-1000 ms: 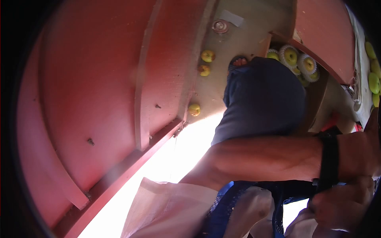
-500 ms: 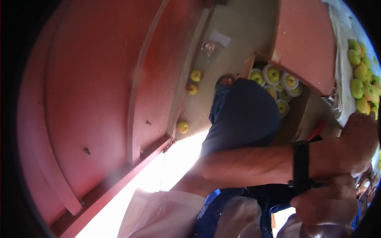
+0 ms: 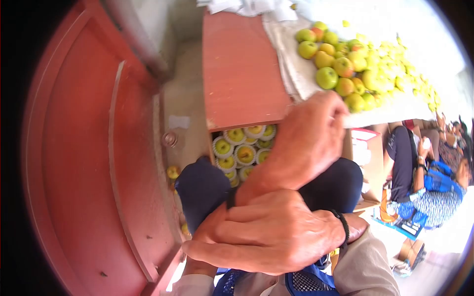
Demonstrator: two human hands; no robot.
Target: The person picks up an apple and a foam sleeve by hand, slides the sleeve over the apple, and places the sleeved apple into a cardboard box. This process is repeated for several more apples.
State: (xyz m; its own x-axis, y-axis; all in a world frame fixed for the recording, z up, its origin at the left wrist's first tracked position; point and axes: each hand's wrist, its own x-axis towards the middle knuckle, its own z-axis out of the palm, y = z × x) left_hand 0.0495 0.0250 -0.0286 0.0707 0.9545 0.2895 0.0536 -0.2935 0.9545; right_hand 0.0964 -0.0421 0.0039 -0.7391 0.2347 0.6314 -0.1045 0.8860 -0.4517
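Note:
My left hand [image 3: 313, 140] is raised in front of me beside the table corner, its fingers curled in, with nothing visible in them. A black wristband [image 3: 231, 198] circles my left wrist, partly covered. Across that wrist and forearm lies my right hand [image 3: 266, 232], its fingers wrapped over the arm against the band; the fingertips' exact hold is hidden. A black bracelet [image 3: 341, 229] is on my right wrist. Beyond my left hand, many green-yellow apples [image 3: 343, 66] are heaped on a white cloth [image 3: 284, 47]. Below the table, apples in white foam nets [image 3: 244, 154] fill a box.
A red table [image 3: 242, 69] stands ahead, and a red metal door [image 3: 74, 148] runs along the left. Loose apples [image 3: 173, 172] lie on the floor by it. A cardboard box [image 3: 373, 163] is at right, near a seated person in blue [image 3: 439, 182].
The view has swung right, bringing the apple heap and other people into sight. My hands now appear nearer the middle, with my right hand still at my left wrist.

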